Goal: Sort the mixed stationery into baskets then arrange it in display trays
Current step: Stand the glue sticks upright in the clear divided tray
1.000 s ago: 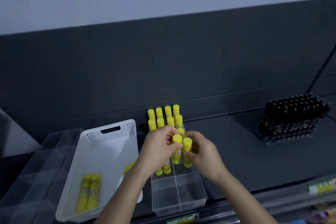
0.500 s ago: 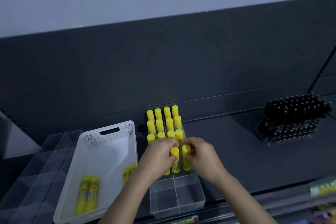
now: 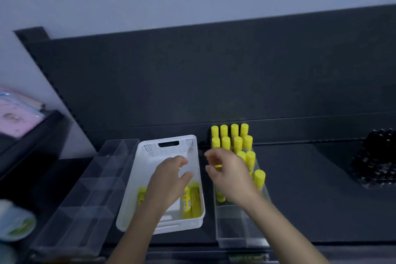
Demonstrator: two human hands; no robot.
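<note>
A white basket (image 3: 165,148) sits on the dark shelf with several yellow glue sticks (image 3: 191,199) lying in its near end. To its right a clear display tray (image 3: 242,236) holds several yellow glue sticks (image 3: 234,135) standing upright in rows. My left hand (image 3: 169,178) hovers over the basket with fingers loosely curled and holds nothing. My right hand (image 3: 227,172) hangs above the tray's left side, fingers relaxed and empty, partly hiding some upright sticks.
A second clear divided tray (image 3: 85,199) lies left of the basket. A black rack of dark pens (image 3: 377,158) stands at the far right. Pink packets (image 3: 15,113) rest on a lower shelf at left, and a roll (image 3: 15,221) lies at the left edge.
Both hands let go of the two glue sticks they were setting in the tray. My left hand moved left over the basket, and my right hand lifted off. The camera swung left.
</note>
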